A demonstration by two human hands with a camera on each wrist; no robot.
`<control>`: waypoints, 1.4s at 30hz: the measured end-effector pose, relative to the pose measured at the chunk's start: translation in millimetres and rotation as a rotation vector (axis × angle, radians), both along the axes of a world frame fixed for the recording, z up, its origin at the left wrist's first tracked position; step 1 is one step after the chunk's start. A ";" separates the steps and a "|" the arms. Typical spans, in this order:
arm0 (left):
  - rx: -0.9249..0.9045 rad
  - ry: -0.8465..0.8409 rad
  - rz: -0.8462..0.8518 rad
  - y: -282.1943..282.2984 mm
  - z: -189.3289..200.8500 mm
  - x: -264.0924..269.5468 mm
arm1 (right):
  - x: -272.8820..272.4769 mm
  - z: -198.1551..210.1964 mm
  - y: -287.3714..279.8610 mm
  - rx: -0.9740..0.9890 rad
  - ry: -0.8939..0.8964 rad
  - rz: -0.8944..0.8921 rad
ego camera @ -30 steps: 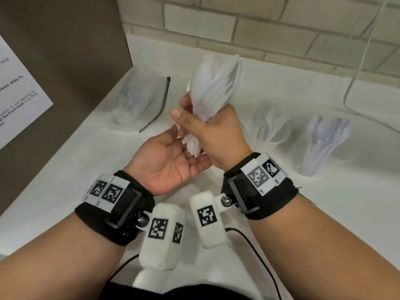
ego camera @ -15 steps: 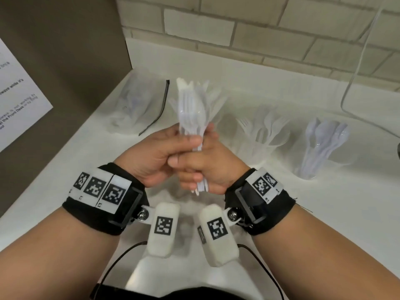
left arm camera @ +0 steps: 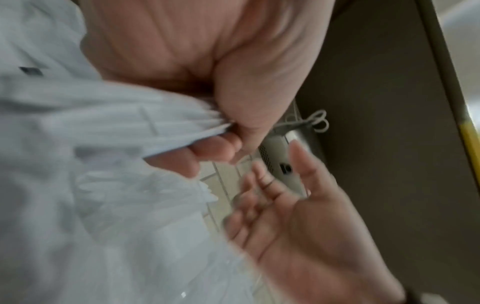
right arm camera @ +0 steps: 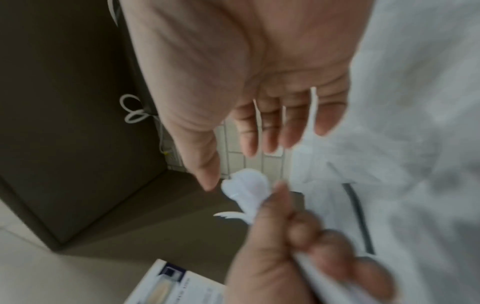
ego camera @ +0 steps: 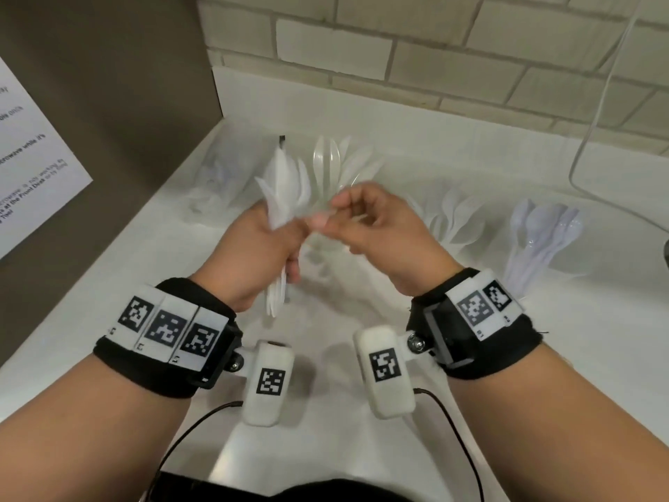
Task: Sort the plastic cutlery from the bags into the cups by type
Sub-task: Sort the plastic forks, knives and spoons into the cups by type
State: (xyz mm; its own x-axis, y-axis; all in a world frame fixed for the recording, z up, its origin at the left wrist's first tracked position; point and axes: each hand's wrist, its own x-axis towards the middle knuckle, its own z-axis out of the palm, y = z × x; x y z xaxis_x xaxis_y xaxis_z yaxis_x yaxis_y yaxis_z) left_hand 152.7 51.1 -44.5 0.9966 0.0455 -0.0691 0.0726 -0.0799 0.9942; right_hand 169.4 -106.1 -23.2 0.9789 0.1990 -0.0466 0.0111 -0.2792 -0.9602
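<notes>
Cutlery (ego camera: 284, 197) in a white plastic bundle stands up out of the left hand (ego camera: 253, 255), which is clenched round the handles; smooth thin stems poke out below the fist, and the heads fan out above it, blurred, so types are hard to tell. In the left wrist view the fingers (left arm camera: 205, 152) curl tight over the flat striped stack of handles. The right hand (ego camera: 376, 230) hovers just beside the bundle, at the same height, thumb and forefinger drawn near each other close to the left fist, the other fingers loosely bent. In the right wrist view its palm is spread and the fingers (right arm camera: 267, 127) are fairly straight with nothing in them, while the left fist below grips the handles and rounded white heads (right arm camera: 246, 189) stick out past the thumb.

Behind the hands, clear spoons (ego camera: 327, 164) rise from a cup that the hands hide. To the right stands a clear cup of forks (ego camera: 456, 222), and further right another clear cup of white spoons (ego camera: 543, 233), bowls up. A crumpled see-through bag (ego camera: 221, 175) lies on the white counter (ego camera: 108, 302) at the back left, near a dark panel. A pale brick wall (ego camera: 398, 67) runs behind.
</notes>
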 end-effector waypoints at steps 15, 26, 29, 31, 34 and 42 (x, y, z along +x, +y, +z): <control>0.521 0.024 -0.102 -20.2 -5.7 -15.4 | 8.1 11.8 6.0 -0.246 -0.272 -0.078; 0.648 -0.004 -0.073 -22.7 -3.0 -14.5 | 11.9 9.5 5.4 -0.317 -0.431 -0.011; 0.596 0.024 -0.081 -23.2 -3.6 -14.0 | 13.1 4.6 5.9 -0.330 -0.485 -0.081; 0.557 0.037 -0.082 -23.7 -3.5 -14.7 | 12.9 1.8 7.2 -0.349 -0.516 -0.104; 0.538 0.040 -0.072 -24.0 -4.4 -14.4 | 10.8 0.3 8.0 -0.359 -0.528 -0.140; 0.540 0.027 -0.053 -24.6 -4.1 -14.4 | 8.1 5.2 5.6 -0.601 -0.355 -0.024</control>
